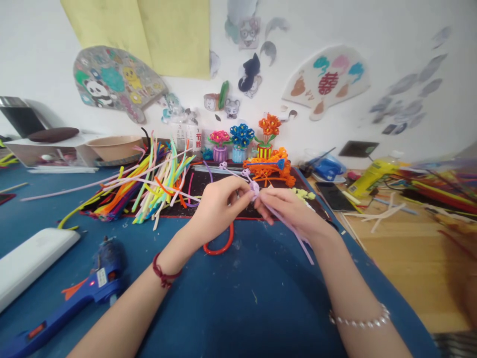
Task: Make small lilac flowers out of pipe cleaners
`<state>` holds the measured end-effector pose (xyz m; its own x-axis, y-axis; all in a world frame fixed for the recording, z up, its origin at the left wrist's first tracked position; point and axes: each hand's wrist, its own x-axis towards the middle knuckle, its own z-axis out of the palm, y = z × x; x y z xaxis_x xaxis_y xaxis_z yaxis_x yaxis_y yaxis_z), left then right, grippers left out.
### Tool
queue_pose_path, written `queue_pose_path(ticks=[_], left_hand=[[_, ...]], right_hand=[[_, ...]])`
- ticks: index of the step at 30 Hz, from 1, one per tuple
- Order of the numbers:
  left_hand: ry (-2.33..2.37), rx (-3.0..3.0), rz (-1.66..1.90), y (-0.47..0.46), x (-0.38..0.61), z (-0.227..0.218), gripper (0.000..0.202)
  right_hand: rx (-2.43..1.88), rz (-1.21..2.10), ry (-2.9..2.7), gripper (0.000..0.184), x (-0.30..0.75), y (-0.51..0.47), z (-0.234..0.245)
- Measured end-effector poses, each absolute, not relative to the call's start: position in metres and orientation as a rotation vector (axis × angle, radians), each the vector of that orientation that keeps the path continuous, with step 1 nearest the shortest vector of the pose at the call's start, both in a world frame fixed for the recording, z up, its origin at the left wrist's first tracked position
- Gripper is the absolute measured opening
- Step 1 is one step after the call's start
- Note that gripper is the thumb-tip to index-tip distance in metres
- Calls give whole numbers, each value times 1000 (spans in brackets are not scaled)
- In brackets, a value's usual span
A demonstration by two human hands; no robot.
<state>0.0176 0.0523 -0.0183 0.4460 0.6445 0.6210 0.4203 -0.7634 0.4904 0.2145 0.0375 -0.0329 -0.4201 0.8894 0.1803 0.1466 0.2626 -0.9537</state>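
Pinched between the thumb and fingers of my left hand (221, 201) is a lilac pipe cleaner (298, 240), looped into a small flower shape (255, 187). My right hand (294, 209) grips the same pipe cleaner just to the right, fingertips nearly touching the left ones. Its straight tail slants down past the right palm. Beyond my fingers, two small lilac flower loops (246, 172) lie on the dark mat. A red curved pipe cleaner (219, 252) shows on the blue tabletop under my left hand. The exact grip at the fingertips is partly hidden.
Left of my hands lies a pile of coloured pipe cleaners (160, 184). A blue glue gun (100, 278) with a lit light rests near my left forearm, beside a white box-like object (35, 261). Potted flowers (241, 141) line the back; a phone (335, 196) lies right.
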Motion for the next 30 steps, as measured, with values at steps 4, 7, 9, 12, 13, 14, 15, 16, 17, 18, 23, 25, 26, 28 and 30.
queue_pose_path(ticks=[4,7,9,12,13,14,15,16,17,18,23,25,26,28,30], left_hand=[[968,2394,1138,53,18,-21,13],[977,2226,1092,53,19,-21,15],[947,2077,1046,53,18,-20,21],[911,1926,1006,53,17,-16,27],[913,1908,1007,53,16,-14,27],[915,1899,1005,53,15,-12,27],[912,1895,992,53,14,-10,26],[902,1889,964,53,13,-9,26],[890,1883,927,53,12,-7,26],[879,1878,894,52,11,-6,27],[865,1901,804,50,9,-3,28],[859,1909,791,50,10,-3,27],[859,1915,792,50,10,-3,26],[863,1938,800,51,11,-4,25],[855,1973,805,51,11,-6,26]], right_hand=[[-1094,815,-1940,24,210,40,-36],[-1182,528,-1934,18,204,40,-37],[-1209,436,-1937,18,200,39,-37],[-1200,378,-1935,19,199,36,-35],[-1191,360,-1936,18,199,35,-34],[-1184,343,-1942,18,199,34,-34],[-1180,329,-1948,17,199,34,-34],[-1178,320,-1954,17,199,33,-34],[-1176,316,-1958,17,199,33,-34],[-1173,315,-1961,17,199,33,-34],[-1155,245,-1980,17,199,32,-34],[-1147,191,-1986,16,199,32,-34],[-1145,168,-1988,16,199,32,-35],[-1148,138,-1993,16,199,32,-35],[-1146,125,-2022,17,199,33,-36]])
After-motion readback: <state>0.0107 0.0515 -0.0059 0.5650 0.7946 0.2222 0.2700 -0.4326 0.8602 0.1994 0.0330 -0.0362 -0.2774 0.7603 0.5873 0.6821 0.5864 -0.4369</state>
